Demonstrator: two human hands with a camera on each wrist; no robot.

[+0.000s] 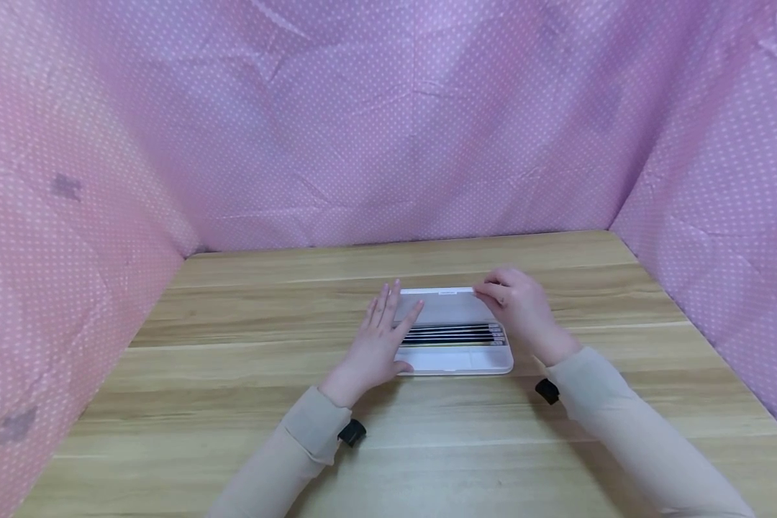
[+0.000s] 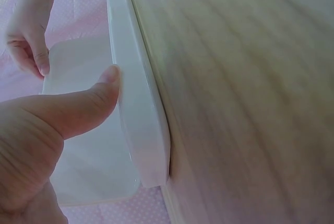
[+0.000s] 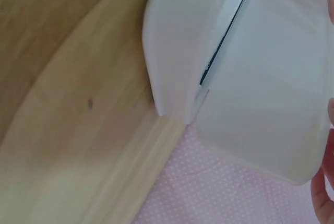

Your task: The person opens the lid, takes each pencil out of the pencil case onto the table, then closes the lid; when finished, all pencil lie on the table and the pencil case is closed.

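Note:
A white pencil case lies on the table with its lid raised on the far side. Inside it, several dark pencils lie side by side. My left hand spreads over the case's left end, fingers straight and hiding that end. In the left wrist view its thumb touches the front wall. At the far right corner, my right hand pinches the lid's edge between thumb and fingers. The right wrist view shows the tilted lid with those fingertips at its edge.
The wood-grain table extends around the case on all sides. Pink polka-dot cloth hangs behind it and along both sides. A black strap piece shows below the left cuff, and another by the right.

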